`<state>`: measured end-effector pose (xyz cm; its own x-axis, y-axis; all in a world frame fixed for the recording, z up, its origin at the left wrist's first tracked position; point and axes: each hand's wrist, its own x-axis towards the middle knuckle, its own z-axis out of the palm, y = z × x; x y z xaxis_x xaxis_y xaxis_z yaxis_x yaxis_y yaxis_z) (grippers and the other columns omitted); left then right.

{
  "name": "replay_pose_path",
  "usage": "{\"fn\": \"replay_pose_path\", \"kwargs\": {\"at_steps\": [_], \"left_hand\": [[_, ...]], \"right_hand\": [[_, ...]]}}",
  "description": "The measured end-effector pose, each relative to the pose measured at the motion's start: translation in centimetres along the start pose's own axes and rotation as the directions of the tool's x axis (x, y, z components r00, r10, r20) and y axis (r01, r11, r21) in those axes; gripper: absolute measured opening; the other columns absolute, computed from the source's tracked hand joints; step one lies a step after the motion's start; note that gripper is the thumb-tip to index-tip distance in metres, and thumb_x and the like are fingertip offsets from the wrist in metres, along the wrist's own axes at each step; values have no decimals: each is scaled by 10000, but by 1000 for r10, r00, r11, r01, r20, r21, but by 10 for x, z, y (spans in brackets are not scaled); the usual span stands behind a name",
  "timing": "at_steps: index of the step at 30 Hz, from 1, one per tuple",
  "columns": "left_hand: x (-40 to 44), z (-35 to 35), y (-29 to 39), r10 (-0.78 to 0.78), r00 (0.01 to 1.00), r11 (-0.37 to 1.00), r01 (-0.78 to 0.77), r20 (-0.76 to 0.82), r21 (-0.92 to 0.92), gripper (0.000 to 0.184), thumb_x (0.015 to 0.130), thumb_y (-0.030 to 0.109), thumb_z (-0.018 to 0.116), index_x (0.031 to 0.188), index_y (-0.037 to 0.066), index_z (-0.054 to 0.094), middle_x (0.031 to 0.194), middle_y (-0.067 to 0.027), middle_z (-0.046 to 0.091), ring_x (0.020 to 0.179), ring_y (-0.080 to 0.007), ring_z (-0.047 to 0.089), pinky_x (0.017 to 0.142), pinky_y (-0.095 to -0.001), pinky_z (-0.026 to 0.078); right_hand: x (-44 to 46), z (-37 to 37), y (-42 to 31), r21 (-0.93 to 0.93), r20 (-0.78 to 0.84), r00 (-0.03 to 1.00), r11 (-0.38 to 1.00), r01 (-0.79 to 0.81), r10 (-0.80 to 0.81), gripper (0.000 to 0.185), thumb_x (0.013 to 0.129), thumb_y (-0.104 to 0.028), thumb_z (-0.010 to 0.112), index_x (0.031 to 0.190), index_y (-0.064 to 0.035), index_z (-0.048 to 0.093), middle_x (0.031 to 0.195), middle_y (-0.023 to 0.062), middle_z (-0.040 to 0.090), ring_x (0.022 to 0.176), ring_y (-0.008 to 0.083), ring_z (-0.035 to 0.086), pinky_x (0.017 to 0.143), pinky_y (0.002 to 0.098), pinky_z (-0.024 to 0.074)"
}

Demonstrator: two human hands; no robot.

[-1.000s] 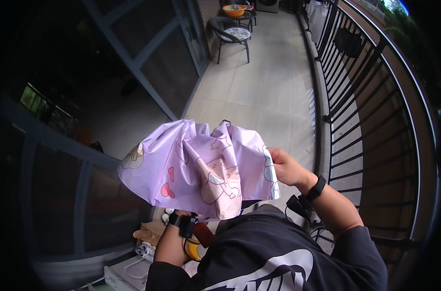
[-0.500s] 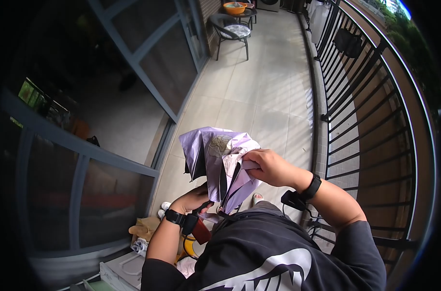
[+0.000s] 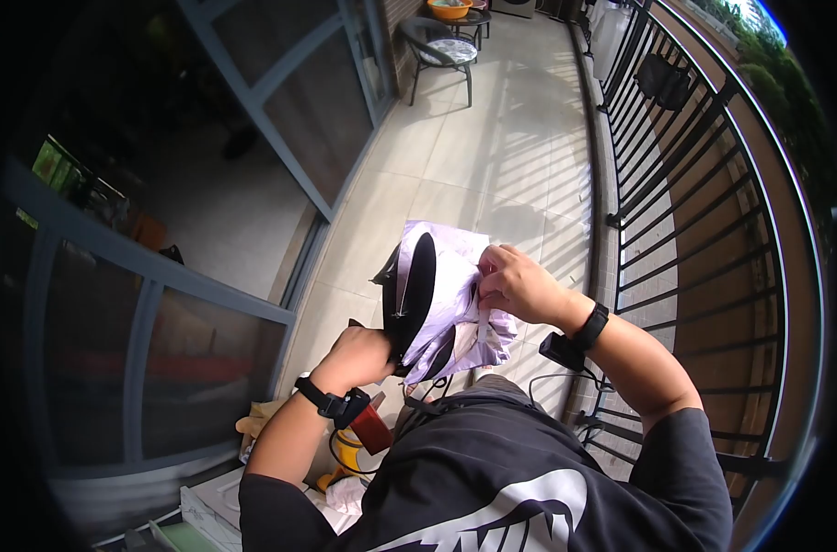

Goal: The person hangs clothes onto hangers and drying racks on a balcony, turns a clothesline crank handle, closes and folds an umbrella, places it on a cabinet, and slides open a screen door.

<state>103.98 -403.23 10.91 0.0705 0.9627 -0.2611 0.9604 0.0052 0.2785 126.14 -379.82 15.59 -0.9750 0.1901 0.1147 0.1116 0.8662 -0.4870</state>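
Observation:
In front of my body is a lilac folding umbrella (image 3: 450, 285), partly folded, with loose fabric and a black inner side showing. My left hand (image 3: 361, 354) is closed at its lower left, by the black lining; the part it grips is hidden behind the fingers and cloth. On the other side, my right hand (image 3: 519, 283) pinches a fold of the lilac fabric between thumb and fingers. Black bands with small devices are on both wrists.
Sliding glass doors (image 3: 207, 368) line the left, and a black railing (image 3: 704, 221) runs along the right. A round-backed chair (image 3: 448, 53) and an orange basin (image 3: 449, 9) are farther along the tiled balcony. A dark red box (image 3: 372, 432) is below my left wrist.
The umbrella has turned, exposing more of its black inner side. My left hand has moved up slightly, and my right hand has shifted a little up and right with the fabric.

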Motion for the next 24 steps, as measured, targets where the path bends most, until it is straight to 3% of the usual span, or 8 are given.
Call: {"fn": "replay_pose_path", "kwargs": {"at_steps": [2,5,6,9,11,19,20,24], "left_hand": [[1,-5,5,97,985,992,-84,-142,98,140,725,185,650,723,46,656,742,-151,659,720,-331,667,659,-436,530],[10,-18,6,254,926,953,-191,-279,236,65,753,136,638,703,95,638,749,-82,624,719,-256,643,660,-380,503],[12,-25,5,308,898,935,-225,-313,274,68,761,129,629,696,108,628,754,-58,605,721,-231,628,664,-362,488],[22,-51,6,419,797,877,-232,-434,420,41,763,126,592,725,134,581,758,-3,526,729,-173,555,686,-310,425],[30,-61,8,430,758,849,-156,-490,505,24,755,139,596,752,136,573,749,-2,515,723,-174,544,688,-312,420],[43,-58,3,275,705,946,-77,-654,315,170,759,79,620,923,111,651,886,-10,590,912,-207,590,878,-375,429],[40,-53,-1,175,763,969,-20,-623,247,367,720,38,687,1077,116,655,1061,-55,592,1064,-256,562,954,-404,406],[24,-45,5,-202,601,966,255,-773,-54,723,701,145,819,1346,116,495,1322,-164,440,1218,-387,445,1012,-495,369]], "right_hand": [[-3,8,5,7,-120,992,999,33,-32,158,715,-234,784,801,-105,752,1250,141,568,1226,366,465,1005,429,407],[0,27,25,154,-92,993,985,81,-67,176,715,-239,792,800,-89,754,1276,174,558,1221,375,461,1031,413,399],[4,28,28,175,-81,986,972,156,-144,196,775,-248,794,852,-74,750,1152,132,640,1094,264,555,935,354,452],[12,23,31,604,476,877,698,-386,73,215,841,-261,777,922,-65,742,902,43,681,879,132,583,793,289,472],[10,31,28,692,508,860,573,-439,46,249,873,-280,762,959,-50,728,754,-35,639,734,66,530,697,257,452],[-4,50,18,766,310,937,543,-346,160,212,916,-222,712,897,-12,690,724,-31,606,690,57,502,631,253,451],[-6,58,18,782,263,947,534,-323,187,215,918,-223,709,898,-10,689,720,-28,605,687,58,501,625,259,453],[-10,61,12,714,123,939,629,-309,322,216,906,-215,705,906,0,686,688,34,619,645,81,526,596,286,467]]}}
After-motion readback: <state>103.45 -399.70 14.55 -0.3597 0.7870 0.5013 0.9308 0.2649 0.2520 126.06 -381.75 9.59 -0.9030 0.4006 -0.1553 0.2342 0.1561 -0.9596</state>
